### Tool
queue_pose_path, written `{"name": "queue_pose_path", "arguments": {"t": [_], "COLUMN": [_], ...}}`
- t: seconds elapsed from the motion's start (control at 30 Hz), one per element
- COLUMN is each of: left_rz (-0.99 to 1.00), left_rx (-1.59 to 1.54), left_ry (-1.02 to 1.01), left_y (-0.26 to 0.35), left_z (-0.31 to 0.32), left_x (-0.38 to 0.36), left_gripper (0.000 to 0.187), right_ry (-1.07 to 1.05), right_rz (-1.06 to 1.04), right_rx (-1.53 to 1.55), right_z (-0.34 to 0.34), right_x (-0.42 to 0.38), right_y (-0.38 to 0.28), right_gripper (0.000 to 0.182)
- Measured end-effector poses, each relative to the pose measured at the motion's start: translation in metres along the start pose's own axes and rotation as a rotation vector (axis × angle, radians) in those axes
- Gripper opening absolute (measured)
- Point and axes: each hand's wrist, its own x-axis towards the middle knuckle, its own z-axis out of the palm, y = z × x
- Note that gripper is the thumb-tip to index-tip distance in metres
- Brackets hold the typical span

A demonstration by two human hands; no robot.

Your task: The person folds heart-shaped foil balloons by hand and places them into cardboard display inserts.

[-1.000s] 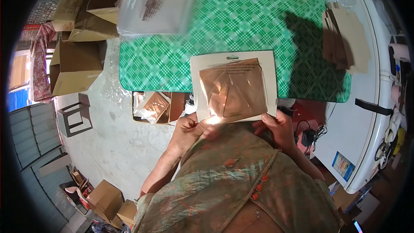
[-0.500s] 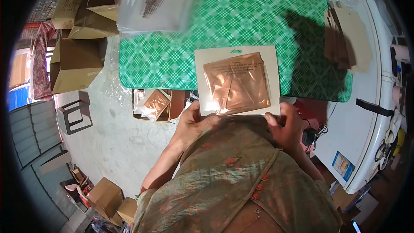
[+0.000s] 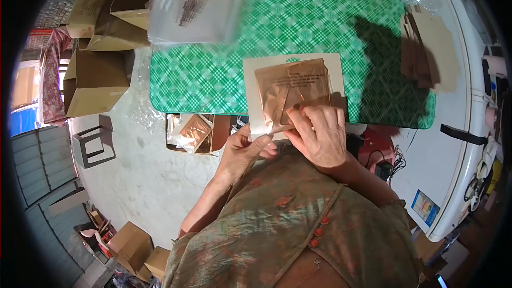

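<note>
A cream card (image 3: 252, 90) with a hole at its top lies at the near edge of the green checked table (image 3: 298, 16). On the card rests a copper-coloured packet (image 3: 293, 82) in clear printed film. My left hand (image 3: 242, 152) grips the card's lower left corner, thumb on top and fingers beneath. My right hand (image 3: 320, 133) lies over the lower right part of the packet, its bent fingers touching the film; whatever is under the fingertips is hidden.
Clear plastic bags (image 3: 197, 8) are stacked at the table's back left. Cards (image 3: 437, 48) lie at the right. A box (image 3: 221, 130) with wrapped copper-coloured pieces stands below the table edge. Open cartons (image 3: 101, 74) stand left, and a white appliance (image 3: 426, 154) is at the right.
My right hand has moved from the card's lower right corner up and left onto the packet. The packet has shifted slightly up on the card. My left hand stays at the lower left corner.
</note>
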Motion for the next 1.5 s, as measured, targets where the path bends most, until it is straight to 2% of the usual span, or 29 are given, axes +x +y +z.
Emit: {"name": "queue_pose_path", "arguments": {"t": [0.2,0.33,0.47,0.57,0.67,0.8,1.0,1.1,1.2,1.4,1.5], "left_rz": [-0.003,-0.074,-0.093,-0.083,-0.033,-0.065,-0.107,-0.127,-0.073,-0.082,-0.064], "left_rx": [0.013,0.015,0.030,0.009,0.039,0.139,0.086,0.108,-0.062,-0.118,-0.125], "left_ry": [-0.012,-0.021,-0.079,-0.068,-0.095,-0.106,-0.100,-0.064,0.001,0.031,0.030], "left_y": [0.002,-0.002,-0.006,-0.003,0.001,0.010,0.011,0.008,-0.002,-0.002,-0.004], "left_z": [0.001,-0.013,-0.018,-0.012,-0.010,-0.012,-0.013,-0.015,-0.009,-0.009,-0.009], "left_x": [0.001,-0.003,-0.014,-0.018,-0.015,-0.010,-0.010,-0.010,-0.011,-0.009,-0.010], "left_gripper": [0.027,0.032,0.040,0.046,0.046,0.049,0.045,0.043,0.040,0.039,0.038], "right_ry": [-0.004,0.086,0.161,0.010,-0.103,-0.282,-0.374,-0.374,-0.204,-0.167,-0.216], "right_rz": [-0.006,0.049,0.338,0.799,1.013,1.100,1.088,1.123,1.165,1.158,1.086], "right_rx": [0.023,0.060,0.141,0.611,1.215,1.237,1.229,1.264,1.333,1.401,1.345], "right_z": [-0.003,-0.017,-0.034,-0.032,-0.033,-0.053,-0.059,-0.054,-0.041,-0.031,-0.033], "right_x": [0.004,-0.033,-0.075,-0.107,-0.092,-0.060,-0.047,-0.052,-0.062,-0.068,-0.070], "right_y": [0.004,0.009,0.020,0.024,0.023,0.024,0.030,0.030,0.022,0.024,0.020], "right_gripper": [0.055,0.056,0.051,0.045,0.034,0.031,0.027,0.024,0.022,0.023,0.026]}}
